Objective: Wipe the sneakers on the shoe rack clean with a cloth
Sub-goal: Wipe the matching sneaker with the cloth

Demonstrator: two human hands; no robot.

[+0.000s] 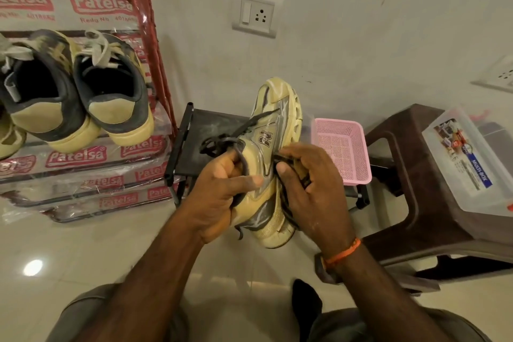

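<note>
Clearly the work is in the handling stage: one shoe is off the rack and held up, but no cloth can be made out for certain.

Far left stands the red metal shoe rack wrapped in printed clear plastic (155, 69), carrying a pair of worn grey-and-cream suede sneakers with pale laces (80, 94), heels toward the camera; their soles are thick, smooth and rounded, and the uppers look scuffed and matt.

At the centre the left hand (222, 191) grips the cream-and-grey mesh sneaker with dark laces (273, 130) at its collar, fingers curled round the edge and the thumb lying across the side panel. The shoe hangs in the air, sole turned right, its chunky lugged sole ribbed and dusty. Behind it sits a small black metal stand (205, 130) with a dusty top.

The right hand (308, 189) holds the shoe's other side, fingers curled and pinching something dark against the sole; whether that is lace or a cloth I cannot tell.

Next, a wiping stroke probably calls for a steady left-hand hold while the right rubs the grooves.

Further right are a pink perforated plastic basket (342, 153), then a brown moulded plastic stool (410, 180) bearing a clear plastic box with a printed label (472, 164).
</note>
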